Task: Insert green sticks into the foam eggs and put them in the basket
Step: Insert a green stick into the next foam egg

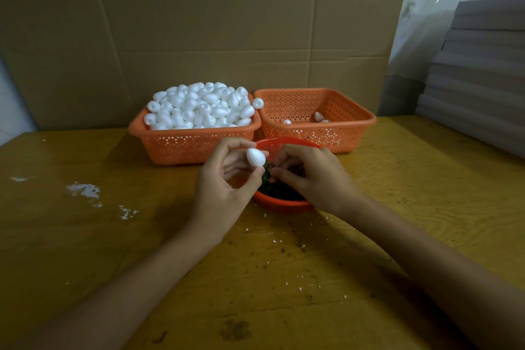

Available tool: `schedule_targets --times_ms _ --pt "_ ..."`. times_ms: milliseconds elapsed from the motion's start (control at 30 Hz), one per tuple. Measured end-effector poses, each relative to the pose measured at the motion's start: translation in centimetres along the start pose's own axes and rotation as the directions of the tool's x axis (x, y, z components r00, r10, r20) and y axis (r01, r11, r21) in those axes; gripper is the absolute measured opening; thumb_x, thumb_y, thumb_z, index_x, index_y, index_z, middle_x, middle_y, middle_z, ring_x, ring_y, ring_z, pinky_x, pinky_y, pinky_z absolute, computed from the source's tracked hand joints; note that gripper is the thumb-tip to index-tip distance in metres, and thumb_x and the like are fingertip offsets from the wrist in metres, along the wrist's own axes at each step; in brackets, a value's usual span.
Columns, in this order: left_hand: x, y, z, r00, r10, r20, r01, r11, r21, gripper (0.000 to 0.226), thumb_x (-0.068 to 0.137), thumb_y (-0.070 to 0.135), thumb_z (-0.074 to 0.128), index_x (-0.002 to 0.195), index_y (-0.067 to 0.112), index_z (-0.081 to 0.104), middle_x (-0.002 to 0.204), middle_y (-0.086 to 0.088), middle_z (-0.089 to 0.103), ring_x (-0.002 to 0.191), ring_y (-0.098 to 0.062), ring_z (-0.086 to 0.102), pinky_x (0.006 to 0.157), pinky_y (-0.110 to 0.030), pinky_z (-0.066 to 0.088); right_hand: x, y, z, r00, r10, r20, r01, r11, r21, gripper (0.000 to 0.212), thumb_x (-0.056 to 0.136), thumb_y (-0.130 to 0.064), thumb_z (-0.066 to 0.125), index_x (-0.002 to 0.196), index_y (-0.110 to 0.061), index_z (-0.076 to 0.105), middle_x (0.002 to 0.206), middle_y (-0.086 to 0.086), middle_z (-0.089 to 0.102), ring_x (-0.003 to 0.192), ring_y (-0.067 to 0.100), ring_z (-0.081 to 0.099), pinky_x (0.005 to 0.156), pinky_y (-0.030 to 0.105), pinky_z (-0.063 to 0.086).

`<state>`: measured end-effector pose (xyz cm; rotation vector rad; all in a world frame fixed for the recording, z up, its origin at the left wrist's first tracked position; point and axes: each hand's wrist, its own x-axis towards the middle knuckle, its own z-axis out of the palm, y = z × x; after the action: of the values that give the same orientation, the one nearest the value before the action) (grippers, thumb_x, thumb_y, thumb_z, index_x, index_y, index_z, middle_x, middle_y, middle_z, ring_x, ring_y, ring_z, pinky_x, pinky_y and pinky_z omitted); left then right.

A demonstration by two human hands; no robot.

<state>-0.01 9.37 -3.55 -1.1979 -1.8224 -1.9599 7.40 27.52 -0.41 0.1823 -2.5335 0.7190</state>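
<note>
My left hand (224, 182) pinches a white foam egg (254, 157) between thumb and fingertips, just above the left rim of a small round red basket (279, 203) that holds dark green sticks (277, 189). My right hand (309, 176) reaches into that basket with its fingers curled among the sticks; whether it grips one is hidden. Behind, an orange basket (184, 145) is heaped with foam eggs (199, 108). To its right, another orange basket (341, 133) holds three eggs (318, 116).
A wall of brown cardboard (213, 23) stands close behind the baskets. Grey boards (483, 74) are stacked at the right. White foam crumbs and dark specks (284, 241) litter the yellow wooden table (85, 250), with white smears at the left.
</note>
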Motion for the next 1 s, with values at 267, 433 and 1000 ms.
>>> schedule_targets --times_ms 267,433,1000 --pt "-0.19 -0.05 0.22 1.000 0.023 0.005 -0.023 0.998 0.055 0.041 0.085 -0.007 0.079 0.114 0.009 0.055 0.109 -0.006 0.078 0.105 -0.025 0.075 0.090 -0.040 0.060 0.00 0.01 0.09 1.000 -0.004 -0.006 0.004 1.000 -0.005 0.004 0.096 -0.023 0.074 0.098 -0.021 0.072 0.083 -0.015 0.077 0.083 0.003 0.072 0.078 0.041 0.057" --pt "-0.23 -0.04 0.21 0.999 0.050 0.012 -0.050 0.996 0.075 0.035 0.085 0.003 0.079 0.109 0.010 0.056 0.106 -0.003 0.078 0.102 -0.026 0.075 0.088 -0.041 0.061 0.01 0.05 0.12 1.000 -0.011 -0.002 0.011 1.000 -0.014 0.004 0.096 -0.022 0.073 0.099 -0.020 0.072 0.085 -0.015 0.077 0.083 0.003 0.072 0.078 0.040 0.058" --pt "-0.08 -0.21 0.20 0.987 0.157 0.035 -0.161 0.972 0.169 0.036 0.084 -0.011 0.077 0.105 0.015 0.065 0.108 0.012 0.074 0.100 -0.013 0.074 0.083 -0.023 0.057 0.00 0.08 0.11 1.000 -0.008 -0.007 0.008 1.000 -0.005 0.005 0.095 -0.019 0.074 0.100 -0.019 0.073 0.088 -0.012 0.077 0.086 0.003 0.073 0.080 0.038 0.058"
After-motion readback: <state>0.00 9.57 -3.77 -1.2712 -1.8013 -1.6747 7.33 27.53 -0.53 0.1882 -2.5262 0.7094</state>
